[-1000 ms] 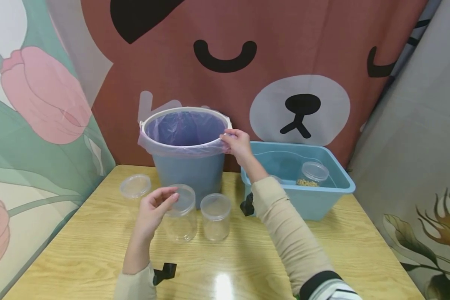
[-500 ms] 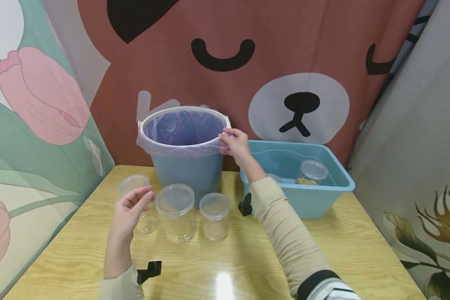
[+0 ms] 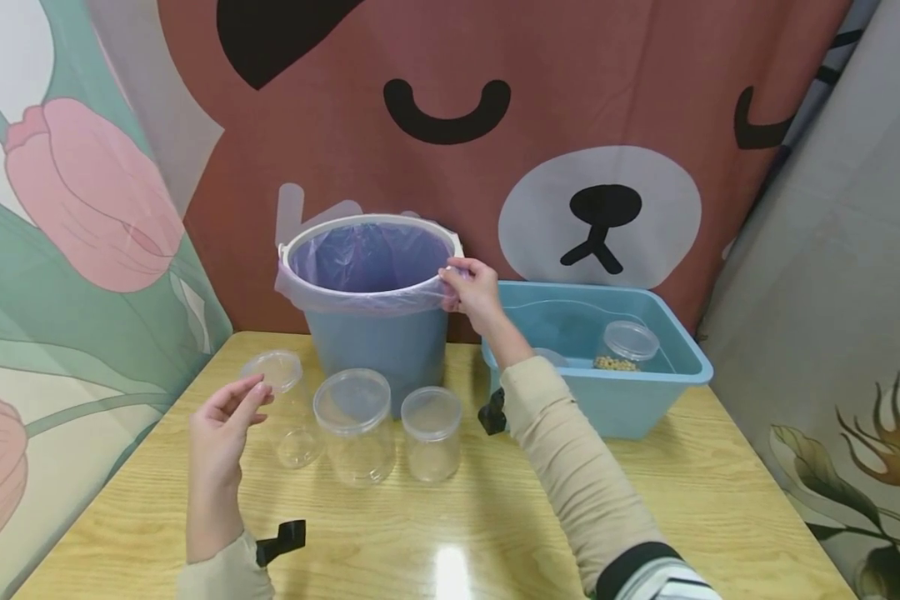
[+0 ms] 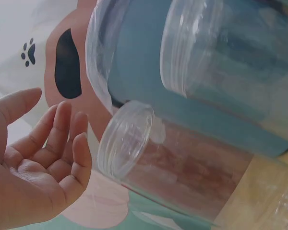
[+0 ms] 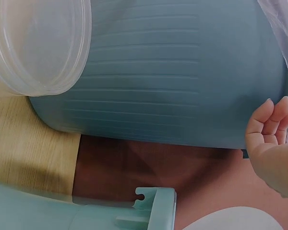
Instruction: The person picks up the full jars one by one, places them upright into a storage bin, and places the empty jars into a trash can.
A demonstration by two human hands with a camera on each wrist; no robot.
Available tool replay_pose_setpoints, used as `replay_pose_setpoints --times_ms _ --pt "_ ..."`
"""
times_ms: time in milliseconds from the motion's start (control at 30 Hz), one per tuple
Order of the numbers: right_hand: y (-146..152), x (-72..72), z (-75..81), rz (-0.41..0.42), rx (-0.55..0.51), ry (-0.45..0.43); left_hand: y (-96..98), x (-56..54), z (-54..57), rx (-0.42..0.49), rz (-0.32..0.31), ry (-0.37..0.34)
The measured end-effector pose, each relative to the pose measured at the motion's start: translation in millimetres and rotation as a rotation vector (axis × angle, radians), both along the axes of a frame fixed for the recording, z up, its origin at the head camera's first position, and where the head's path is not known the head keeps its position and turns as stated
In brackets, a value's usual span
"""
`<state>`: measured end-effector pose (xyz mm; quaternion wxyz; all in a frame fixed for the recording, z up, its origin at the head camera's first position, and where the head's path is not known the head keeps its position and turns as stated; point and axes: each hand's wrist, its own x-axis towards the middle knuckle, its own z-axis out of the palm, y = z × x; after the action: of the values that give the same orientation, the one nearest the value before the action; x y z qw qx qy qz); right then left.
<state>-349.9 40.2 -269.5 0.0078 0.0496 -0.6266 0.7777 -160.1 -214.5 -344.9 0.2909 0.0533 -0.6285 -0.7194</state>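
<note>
My right hand (image 3: pixel 480 296) pinches the thin purple bin liner (image 3: pixel 337 298) at the right side of the rim of a blue-grey trash bin (image 3: pixel 378 350). In the right wrist view, the fingers are curled at the liner's edge. My left hand (image 3: pixel 217 446) is raised beside a tall clear jar (image 3: pixel 298 446), its fingertips overlapping the lid in the head view. The left wrist view shows that hand (image 4: pixel 48 167) with loosely bent fingers and nothing in them, apart from the jar's lid (image 4: pixel 127 139). To the right stand a wide clear jar (image 3: pixel 356 450) and a smaller one (image 3: pixel 431 450).
A light-blue tub (image 3: pixel 615 404) stands right of the bin, holding a lidded jar (image 3: pixel 630 343) with yellowish bits in it; another lid shows partly behind its wall. A printed curtain (image 3: pixel 450 183) hangs behind the wooden table (image 3: pixel 390 542).
My left hand has moved left, from over the wide jar to beside the tall jar. The right hand keeps its pinch at the bin's rim.
</note>
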Motion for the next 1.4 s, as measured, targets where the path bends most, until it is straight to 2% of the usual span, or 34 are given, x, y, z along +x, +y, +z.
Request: replay_pose_setpoints --times_ms 100,233,433,567,1067,1233,1400 --pt "0.1 0.1 -0.2 -0.001 0.006 -0.004 -3.7 -1.3 -0.5 0.054 0.075 0.011" --pt "0.4 0.3 -0.5 -0.001 0.002 -0.005 -10.7 -2.5 -3.2 0.090 0.132 0.038" --pt "0.9 0.7 -1.1 0.020 -0.016 0.022 -21.4 -6.4 -10.4 0.115 0.190 0.107" --pt "1.2 0.4 -1.4 0.016 -0.022 0.028 -24.9 -10.8 -16.6 0.088 0.207 0.087" --pt "-0.1 1.0 -3.0 0.028 -0.028 0.029 -33.7 -29.9 -38.3 0.011 0.141 -0.139" --pt "-0.4 -0.1 -3.7 0.021 -0.034 0.033 -36.8 -34.7 -41.5 -0.059 0.074 -0.189" --pt "-1.1 -0.8 -3.9 0.020 -0.037 0.029 -40.7 -38.0 -43.8 -0.154 -0.036 -0.202"
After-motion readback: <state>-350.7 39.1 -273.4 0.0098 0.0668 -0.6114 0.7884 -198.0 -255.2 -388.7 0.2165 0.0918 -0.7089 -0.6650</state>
